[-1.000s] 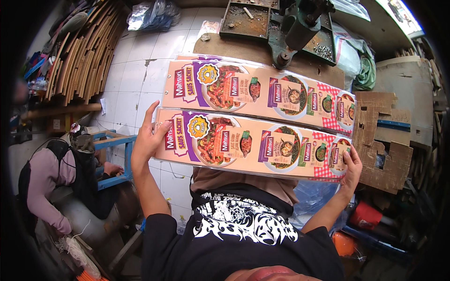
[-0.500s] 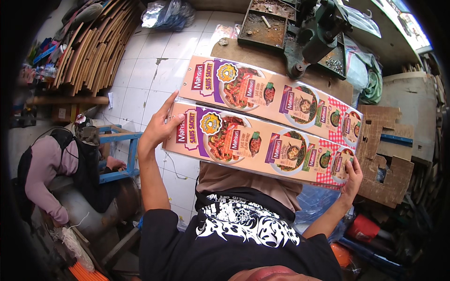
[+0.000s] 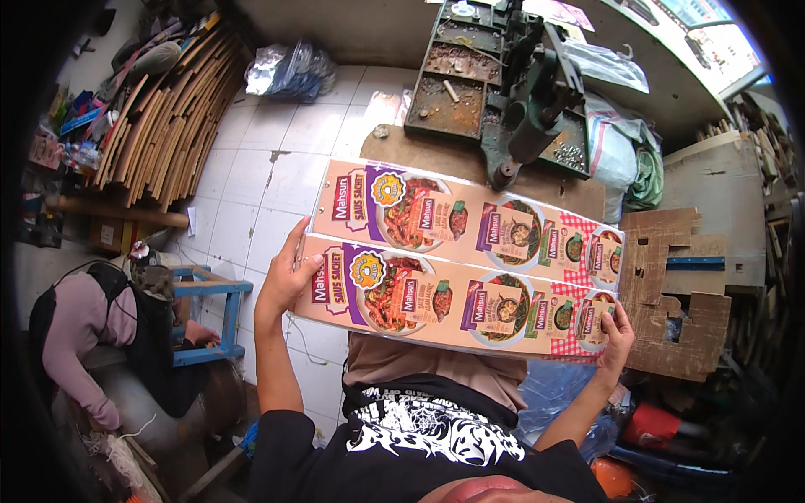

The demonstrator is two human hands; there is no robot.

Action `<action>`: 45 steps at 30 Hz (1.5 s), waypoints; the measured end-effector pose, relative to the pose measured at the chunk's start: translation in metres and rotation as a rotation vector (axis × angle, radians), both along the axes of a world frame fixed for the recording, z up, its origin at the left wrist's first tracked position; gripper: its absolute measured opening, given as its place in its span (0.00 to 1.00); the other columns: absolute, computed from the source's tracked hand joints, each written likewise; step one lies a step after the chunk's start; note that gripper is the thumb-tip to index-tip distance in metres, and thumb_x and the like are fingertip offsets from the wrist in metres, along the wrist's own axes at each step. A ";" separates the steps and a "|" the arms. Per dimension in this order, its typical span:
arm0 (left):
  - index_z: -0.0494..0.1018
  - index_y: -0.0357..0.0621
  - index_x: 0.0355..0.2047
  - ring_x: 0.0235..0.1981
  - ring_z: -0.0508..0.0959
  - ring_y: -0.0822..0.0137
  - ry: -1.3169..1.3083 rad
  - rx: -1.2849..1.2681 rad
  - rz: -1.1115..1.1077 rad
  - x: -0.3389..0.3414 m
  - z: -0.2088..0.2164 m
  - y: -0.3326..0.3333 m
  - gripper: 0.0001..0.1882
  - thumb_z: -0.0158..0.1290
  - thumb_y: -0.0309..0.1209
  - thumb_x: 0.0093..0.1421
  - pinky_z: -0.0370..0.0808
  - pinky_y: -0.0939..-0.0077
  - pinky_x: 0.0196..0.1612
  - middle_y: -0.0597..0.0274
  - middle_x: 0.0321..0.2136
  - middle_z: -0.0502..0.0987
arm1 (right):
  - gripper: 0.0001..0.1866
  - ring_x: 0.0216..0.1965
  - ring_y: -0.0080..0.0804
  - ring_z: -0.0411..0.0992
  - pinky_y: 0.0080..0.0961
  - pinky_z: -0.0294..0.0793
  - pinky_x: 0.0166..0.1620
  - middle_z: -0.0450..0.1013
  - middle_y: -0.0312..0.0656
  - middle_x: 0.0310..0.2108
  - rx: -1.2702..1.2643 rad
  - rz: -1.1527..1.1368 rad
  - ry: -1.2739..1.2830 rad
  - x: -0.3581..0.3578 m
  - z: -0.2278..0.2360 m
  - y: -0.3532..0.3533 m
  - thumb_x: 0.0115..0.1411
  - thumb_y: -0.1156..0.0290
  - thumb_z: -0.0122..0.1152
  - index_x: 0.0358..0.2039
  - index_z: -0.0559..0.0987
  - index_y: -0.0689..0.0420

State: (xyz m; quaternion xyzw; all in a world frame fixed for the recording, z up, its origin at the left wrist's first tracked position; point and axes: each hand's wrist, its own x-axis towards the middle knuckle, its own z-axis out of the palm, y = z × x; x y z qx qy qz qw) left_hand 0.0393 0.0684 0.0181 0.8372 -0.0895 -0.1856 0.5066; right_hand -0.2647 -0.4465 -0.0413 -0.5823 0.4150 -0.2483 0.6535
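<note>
In the head view, the left hand [image 3: 287, 281] and right hand [image 3: 615, 342] clamp their fingers on opposite ends of the near panel [image 3: 457, 302], beside the far panel [image 3: 470, 220], before the press [image 3: 537, 126]. Even, level support should limit bending.

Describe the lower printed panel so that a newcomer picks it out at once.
Find the dark metal press near the picture's top. Below it is the peach upper panel, then its lookalike, the lower panel, nearer the black shirt. It alone has the left hand visibly overlapping one end and the right hand the other.
</note>
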 end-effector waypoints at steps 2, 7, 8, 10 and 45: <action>0.55 0.47 0.68 0.49 0.78 0.58 -0.039 -0.040 0.000 0.001 -0.011 0.002 0.37 0.53 0.36 0.59 0.72 0.66 0.54 0.41 0.48 0.76 | 0.30 0.46 0.28 0.74 0.22 0.74 0.50 0.74 0.46 0.48 -0.007 -0.008 -0.023 0.001 -0.001 -0.001 0.55 0.79 0.65 0.58 0.68 0.72; 0.53 0.46 0.68 0.44 0.79 0.62 0.001 -0.075 0.060 0.000 -0.009 -0.001 0.38 0.53 0.36 0.59 0.75 0.68 0.50 0.44 0.45 0.78 | 0.31 0.49 0.31 0.73 0.23 0.73 0.52 0.73 0.49 0.51 0.034 -0.031 -0.043 0.000 -0.003 0.001 0.54 0.78 0.67 0.58 0.68 0.72; 0.52 0.44 0.68 0.40 0.80 0.64 0.013 -0.094 0.066 0.000 -0.011 -0.001 0.38 0.53 0.36 0.60 0.76 0.70 0.47 0.45 0.43 0.79 | 0.31 0.49 0.31 0.73 0.23 0.73 0.52 0.73 0.49 0.51 0.029 -0.041 -0.048 -0.001 -0.005 0.000 0.54 0.78 0.67 0.58 0.68 0.72; 0.53 0.40 0.67 0.40 0.80 0.65 0.027 -0.117 0.087 -0.002 -0.009 -0.003 0.38 0.54 0.37 0.60 0.77 0.70 0.46 0.45 0.42 0.79 | 0.31 0.49 0.31 0.73 0.23 0.73 0.52 0.73 0.50 0.51 0.008 -0.041 -0.018 -0.002 -0.007 -0.001 0.55 0.77 0.67 0.58 0.68 0.72; 0.62 0.29 0.59 0.41 0.79 0.66 0.012 -0.210 0.101 0.012 -0.004 -0.013 0.30 0.57 0.35 0.62 0.78 0.75 0.42 0.47 0.43 0.77 | 0.26 0.45 0.26 0.74 0.20 0.74 0.48 0.74 0.48 0.48 -0.181 -0.011 -0.050 0.041 0.008 -0.020 0.60 0.78 0.62 0.58 0.69 0.70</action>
